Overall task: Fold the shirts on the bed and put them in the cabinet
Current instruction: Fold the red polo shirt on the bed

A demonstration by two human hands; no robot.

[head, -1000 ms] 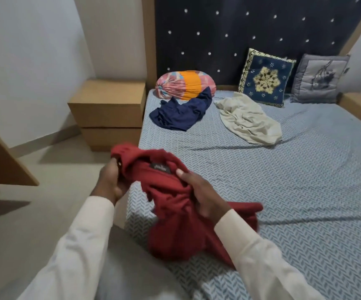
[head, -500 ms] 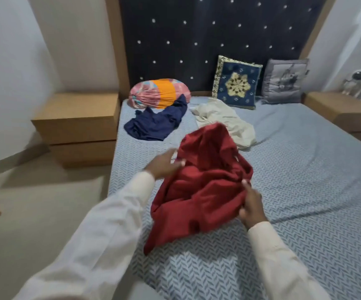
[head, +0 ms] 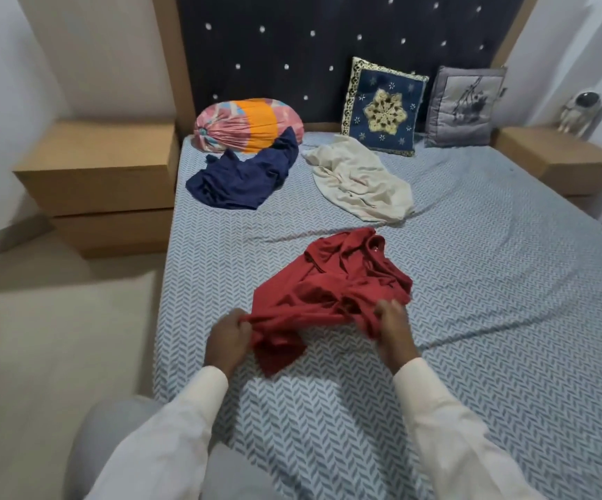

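A crumpled red shirt (head: 332, 283) lies on the bed (head: 490, 301), which has a blue herringbone sheet. My left hand (head: 227, 339) grips the shirt's near left edge, and my right hand (head: 395, 328) pinches its near right edge. Farther back, a navy shirt (head: 241, 178) lies bunched on the left, partly against a striped bolster. A cream shirt (head: 359, 182) lies rumpled in the middle toward the headboard. No cabinet is in view.
A pink and orange bolster (head: 245, 122), a blue embroidered cushion (head: 382, 106) and a grey cushion (head: 463, 106) lean on the headboard. Wooden bedside units stand at the left (head: 101, 175) and right (head: 559, 160); a small figure (head: 577, 111) sits on the right one.
The red shirt was lifted off the bed edge, swung out over the mattress and laid down flat. Both hands have shifted to its near edge.
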